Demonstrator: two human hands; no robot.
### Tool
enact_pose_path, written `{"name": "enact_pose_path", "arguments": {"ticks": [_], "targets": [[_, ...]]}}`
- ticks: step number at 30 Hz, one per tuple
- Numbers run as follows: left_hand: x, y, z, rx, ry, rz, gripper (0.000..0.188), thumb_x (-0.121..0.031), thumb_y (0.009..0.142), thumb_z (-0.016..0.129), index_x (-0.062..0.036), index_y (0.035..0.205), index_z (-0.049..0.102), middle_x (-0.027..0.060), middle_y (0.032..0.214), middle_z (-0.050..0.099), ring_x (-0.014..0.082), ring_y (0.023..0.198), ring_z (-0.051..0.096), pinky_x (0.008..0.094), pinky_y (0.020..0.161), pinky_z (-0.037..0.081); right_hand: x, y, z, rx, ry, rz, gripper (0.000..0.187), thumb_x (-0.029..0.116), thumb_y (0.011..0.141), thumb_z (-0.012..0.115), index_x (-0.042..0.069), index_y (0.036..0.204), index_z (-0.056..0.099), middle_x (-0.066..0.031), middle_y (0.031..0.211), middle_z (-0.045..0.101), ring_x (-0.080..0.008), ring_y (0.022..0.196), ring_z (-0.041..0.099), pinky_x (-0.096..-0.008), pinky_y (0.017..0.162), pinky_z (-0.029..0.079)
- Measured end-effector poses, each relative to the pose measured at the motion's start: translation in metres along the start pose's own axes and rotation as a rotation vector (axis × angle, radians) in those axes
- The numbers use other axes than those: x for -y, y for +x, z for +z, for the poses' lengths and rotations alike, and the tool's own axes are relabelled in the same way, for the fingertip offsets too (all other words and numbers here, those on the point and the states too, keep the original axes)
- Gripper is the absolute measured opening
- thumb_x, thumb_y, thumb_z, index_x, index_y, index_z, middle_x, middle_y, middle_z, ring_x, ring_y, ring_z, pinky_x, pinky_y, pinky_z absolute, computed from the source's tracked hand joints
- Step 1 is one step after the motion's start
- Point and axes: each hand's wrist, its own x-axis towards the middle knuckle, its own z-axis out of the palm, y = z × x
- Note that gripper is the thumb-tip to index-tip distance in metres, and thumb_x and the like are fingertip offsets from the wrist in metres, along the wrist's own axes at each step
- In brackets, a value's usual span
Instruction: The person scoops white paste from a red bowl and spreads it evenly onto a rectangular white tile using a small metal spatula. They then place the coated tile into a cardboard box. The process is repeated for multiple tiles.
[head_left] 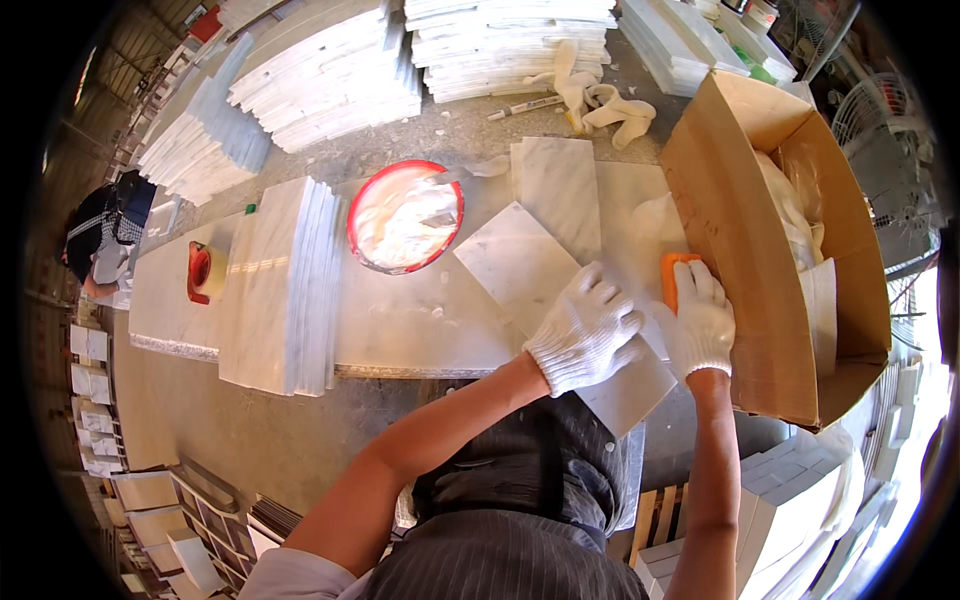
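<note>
A long white marble tile point(512, 252) with grey veins lies slantwise across the worktable, its near end reaching past the front edge. My left hand point(588, 328), in a white knit glove, grips the tile across its middle, fingers bent toward the right long edge. In the same kind of glove, my right hand point(703, 318) is closed around an orange block point(677, 280) just right of the tile. Whether the block touches the tile's edge I cannot tell. Another marble tile point(562, 190) lies beyond the slanted one.
A red-rimmed tub of white paste point(408, 225) holds a putty knife. Left of it stand a row of marble tiles point(275, 280) and a tape roll point(205, 272). An open cardboard box point(745, 270) borders my right hand. Gloves point(600, 105), a marker point(525, 107) and tile stacks point(510, 50) lie behind.
</note>
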Motion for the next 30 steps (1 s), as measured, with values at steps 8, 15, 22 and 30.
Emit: {"name": "enact_pose_path", "arguments": {"ticks": [8, 15, 22, 30], "targets": [[-0.003, 0.003, -0.002, 0.077, 0.01, 0.0, 0.02, -0.033, 0.076, 0.072, -0.014, 0.083, 0.07, 0.0032, 0.081, 0.061, 0.0229, 0.089, 0.06, 0.0433, 0.098, 0.042, 0.011, 0.011, 0.008, 0.116, 0.035, 0.032, 0.045, 0.039, 0.086, 0.067, 0.029, 0.127, 0.052, -0.0105, 0.123, 0.052, -0.0336, 0.102, 0.06, -0.0443, 0.076, 0.053], [0.0, 0.001, 0.001, 0.109, 0.015, 0.007, 0.021, -0.033, 0.076, 0.072, -0.0139, 0.083, 0.071, 0.004, 0.082, 0.063, 0.0233, 0.088, 0.06, 0.0426, 0.099, 0.043, 0.008, 0.016, -0.001, 0.198, 0.266, 0.229, 0.057, 0.041, 0.085, 0.068, 0.023, 0.136, 0.049, -0.0163, 0.129, 0.055, -0.0383, 0.109, 0.06, -0.0445, 0.088, 0.052], [0.0, -0.001, 0.009, 0.028, 0.088, -0.008, 0.018, -0.03, 0.076, 0.068, -0.0127, 0.074, 0.066, 0.0052, 0.077, 0.063, 0.0247, 0.086, 0.06, 0.0443, 0.097, 0.042, 0.017, -0.091, -0.047, -0.229, 1.164, 0.544, 0.076, 0.025, 0.093, 0.064, 0.005, 0.154, 0.022, -0.0148, 0.144, 0.042, -0.0234, 0.12, 0.051, -0.0394, 0.101, 0.045], [0.0, 0.0, 0.016, 0.059, 0.117, 0.01, 0.022, -0.034, 0.086, 0.066, -0.0126, 0.083, 0.069, 0.0055, 0.088, 0.069, 0.0233, 0.085, 0.062, 0.0443, 0.095, 0.043, 0.081, -0.197, -0.021, 0.023, 1.242, 0.775, 0.097, 0.044, 0.092, 0.065, 0.002, 0.156, 0.007, -0.0211, 0.144, 0.039, -0.0292, 0.127, 0.047, -0.0444, 0.107, 0.038]]}}
